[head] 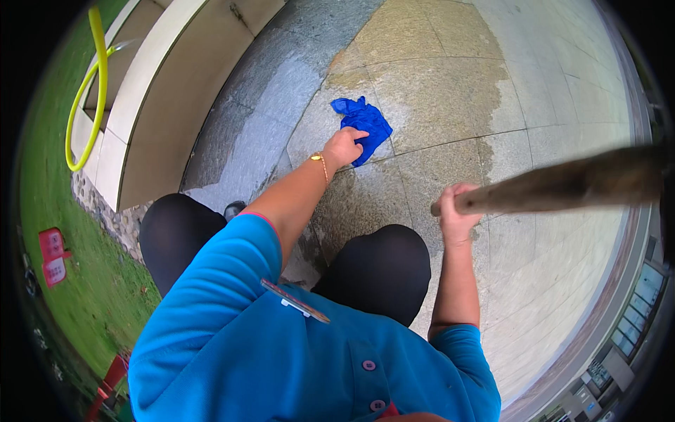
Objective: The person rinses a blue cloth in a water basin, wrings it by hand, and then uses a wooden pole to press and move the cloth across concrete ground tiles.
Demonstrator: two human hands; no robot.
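My left hand (345, 146) is on the edge of a crumpled blue cloth (372, 124), thin and perhaps plastic. The index finger stretches across it and the thumb lies lower down. Whether the fingers pinch the cloth I cannot tell, since the back of the hand hides them. In my right hand (457, 213) is the end of a thick wooden pole (559, 182). The pole tilts up toward the right rim, blurred and close to the camera. Below both hands lies stone-tile paving (437, 100), with dark damp-looking patches and paler areas.
A pale stone ledge (153, 100) curves along the left, with a yellow hose (100, 79) looped over it. Pebbles (113, 221) border the grass (100, 311), where a red sign (52, 256) bears markings. My dark-clad knees (377, 274) are bent beneath me.
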